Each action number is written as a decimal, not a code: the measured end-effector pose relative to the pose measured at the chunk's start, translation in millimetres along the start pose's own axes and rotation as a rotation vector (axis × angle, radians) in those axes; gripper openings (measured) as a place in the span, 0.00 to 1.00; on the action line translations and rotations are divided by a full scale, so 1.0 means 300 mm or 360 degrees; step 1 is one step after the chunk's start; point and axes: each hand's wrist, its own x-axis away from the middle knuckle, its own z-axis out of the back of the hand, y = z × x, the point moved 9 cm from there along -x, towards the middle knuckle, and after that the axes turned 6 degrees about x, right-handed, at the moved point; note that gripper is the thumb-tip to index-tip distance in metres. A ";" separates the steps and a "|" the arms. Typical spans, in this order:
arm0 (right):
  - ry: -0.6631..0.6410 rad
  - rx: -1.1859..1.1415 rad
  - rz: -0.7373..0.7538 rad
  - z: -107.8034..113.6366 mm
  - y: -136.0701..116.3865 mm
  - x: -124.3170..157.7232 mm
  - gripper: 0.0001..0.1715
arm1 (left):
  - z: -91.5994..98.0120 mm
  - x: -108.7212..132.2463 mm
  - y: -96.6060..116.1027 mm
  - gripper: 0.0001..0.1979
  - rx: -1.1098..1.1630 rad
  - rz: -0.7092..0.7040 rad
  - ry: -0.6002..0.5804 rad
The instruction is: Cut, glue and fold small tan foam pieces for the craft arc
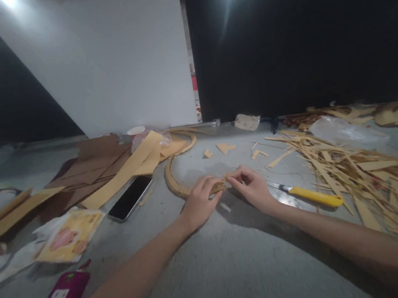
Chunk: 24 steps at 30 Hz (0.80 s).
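A long tan braided strip (174, 181) curves over the grey table from the back toward me. Its near end runs into my left hand (201, 199), whose fingers are closed around it. Close by on the right, my right hand (250, 186) pinches the tip of the strip between thumb and fingers. Exactly how the end is folded is hidden by the fingers. Just right of my right hand lies a yellow utility knife (314, 196), its blade pointing toward the hand. Small tan scraps (225, 148) are scattered beyond both hands.
A heap of thin tan offcuts (357, 171) spreads along the right. Left of the hands lie a phone (131, 198), tan sheets (125, 179), brown sheets (93, 159), a yellow tissue packet (69, 236) and a purple device (71, 290). White and black panels (301, 31) rise behind the table.
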 end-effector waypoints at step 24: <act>-0.0212 0.0301 0.0283 -0.030 -0.069 0.004 0.16 | 0.005 0.004 -0.013 0.17 0.0008 0.0004 0.0048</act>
